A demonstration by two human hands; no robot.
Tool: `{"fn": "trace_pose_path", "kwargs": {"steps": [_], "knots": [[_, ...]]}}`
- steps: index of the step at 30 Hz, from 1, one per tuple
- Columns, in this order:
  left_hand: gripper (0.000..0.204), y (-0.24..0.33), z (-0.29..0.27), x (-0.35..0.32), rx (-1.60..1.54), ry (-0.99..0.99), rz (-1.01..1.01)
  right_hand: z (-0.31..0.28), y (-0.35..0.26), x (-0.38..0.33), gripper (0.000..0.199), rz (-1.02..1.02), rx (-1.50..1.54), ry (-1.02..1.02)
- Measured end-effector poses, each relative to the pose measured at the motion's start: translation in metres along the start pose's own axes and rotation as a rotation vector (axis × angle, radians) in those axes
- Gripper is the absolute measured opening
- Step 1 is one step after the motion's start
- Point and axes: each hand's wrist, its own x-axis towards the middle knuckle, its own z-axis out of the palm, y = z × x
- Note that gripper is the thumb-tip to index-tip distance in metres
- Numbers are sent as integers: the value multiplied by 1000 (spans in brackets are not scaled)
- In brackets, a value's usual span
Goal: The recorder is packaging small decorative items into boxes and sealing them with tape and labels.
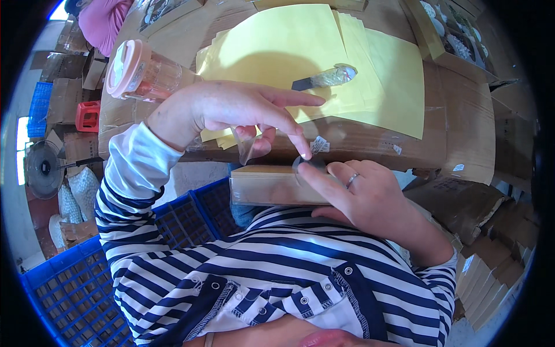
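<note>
On my lap lies a flat tan box (272, 188) with a glossy, clear-looking front side. My right hand (367, 194), a ring on one finger, grips its right end with the fingers over the top and the thumb below. Its index fingertip is at a small round greyish thing, too blurred to name. Above the box is my left hand (245, 110), index finger stretched out and another finger reaching down to the right fingertip. Its other fingers are curled, with a strip of clear film (245, 144) hanging from them.
Yellow paper sheets (266, 40) cover part of the cardboard-topped table (462, 115). A film-wrapped, dark-handled tool (326, 78) lies on them. A pink-lidded cup (144, 72) stands at left, a blue crate (75, 283) below. A person's pink sleeve (104, 23) shows far left.
</note>
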Motion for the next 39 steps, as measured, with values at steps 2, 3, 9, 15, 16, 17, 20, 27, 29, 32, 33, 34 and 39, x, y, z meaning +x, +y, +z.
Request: {"fn": "trace_pose_path", "kwargs": {"steps": [2, 3, 9, 15, 16, 17, 20, 27, 29, 32, 33, 34, 39], "knots": [[87, 0, -1, 3, -22, 12, 20, 1, 3, -1, 83, 41, 116, 25], [87, -2, 0, 2, -23, 12, 24, 2, 2, -1, 83, 40, 113, 22], [73, -3, 2, -5, -21, 86, 55, 7, -5, 6, 84, 70, 40, 103], [71, -5, 0, -1, -44, 48, 68, 7, -3, 5, 80, 82, 11, 108], [71, -4, 0, 0, -21, 57, 69, 7, -5, 5, 77, 112, 15, 89], [70, -3, 1, 1, 1, 65, 70, 7, -6, 4, 74, 142, 20, 70], [71, 0, 1, 6, 55, 57, 55, 7, -7, 5, 69, 140, -32, 40], [70, 4, 7, -15, 175, 50, 38, 7, -3, 10, 60, 175, -6, 22], [67, 8, 7, -31, 328, 224, 69, 11, 0, 8, 54, 162, 17, 56], [62, -3, 4, -66, 146, 372, 240, 6, 2, 6, 51, 218, 87, -1], [62, -9, 5, -76, 62, 370, 329, 6, 4, 6, 52, 214, 95, -16], [62, -15, 7, -84, 62, 385, 329, 5, 6, 6, 52, 199, 96, -15], [73, -44, 15, -100, -201, 352, 615, -3, 16, 11, 61, 211, 43, -96]]}}
